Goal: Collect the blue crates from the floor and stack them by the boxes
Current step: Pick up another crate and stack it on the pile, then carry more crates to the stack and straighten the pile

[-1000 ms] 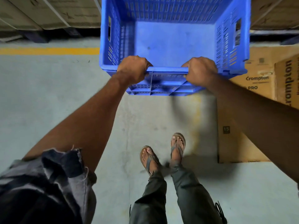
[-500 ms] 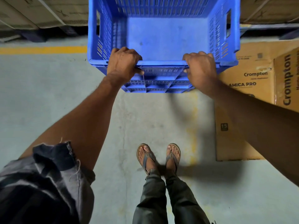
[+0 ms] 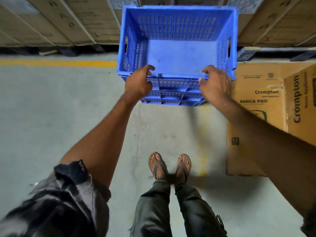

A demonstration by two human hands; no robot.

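A blue slotted plastic crate [image 3: 177,53] is in front of me, open side up and empty, slightly blurred. It sits left of a Crompton cardboard box [image 3: 256,103] and in front of the row of boxes at the back. My left hand [image 3: 138,82] is at the left part of the crate's near rim, fingers loosened and spread above it. At the right part of the same rim, my right hand [image 3: 215,82] has its fingers apart and off the edge. Whether the crate rests on the floor I cannot tell.
Large strapped cardboard boxes [image 3: 65,23] on pallets line the back. A yellow floor line [image 3: 56,62] runs along them on the left. My sandalled feet [image 3: 169,165] stand on grey concrete just behind the crate.
The crate has gone forward and down, away from me, toward the boxes. Both hands, closed on its near rim before, have loosened and spread their fingers.
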